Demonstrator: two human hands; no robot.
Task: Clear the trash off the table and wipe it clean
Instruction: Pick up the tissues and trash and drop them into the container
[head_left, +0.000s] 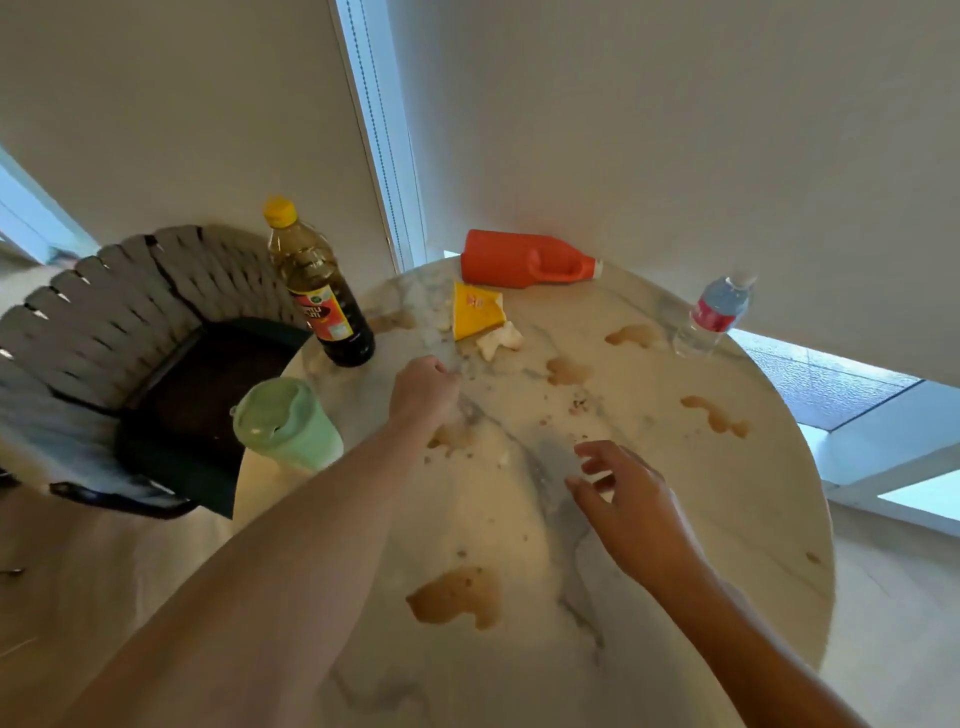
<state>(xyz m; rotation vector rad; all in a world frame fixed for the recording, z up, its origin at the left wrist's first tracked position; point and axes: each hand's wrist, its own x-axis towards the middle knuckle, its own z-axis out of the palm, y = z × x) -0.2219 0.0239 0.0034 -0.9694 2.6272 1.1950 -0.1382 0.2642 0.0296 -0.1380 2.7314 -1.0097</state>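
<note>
Two hands over table (675, 597) | left hand (423, 392) grip unclear

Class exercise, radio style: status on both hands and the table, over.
Left hand curled near the crumbs, grip unclear; right hand open, hovering. Table uncleared: brown spills, yellow wrapper, orange jug on its side. Way clear.

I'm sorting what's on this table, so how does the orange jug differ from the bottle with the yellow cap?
The orange jug lies on its side at the far edge of the table; the yellow-capped bottle stands upright at the left edge. The jug is opaque with a moulded handle; the bottle is see-through, shows dark liquid in its lower part and carries a red label. The bottle's cap is yellow, the jug's looks white. Both rest on the table, untouched by either hand.
</note>
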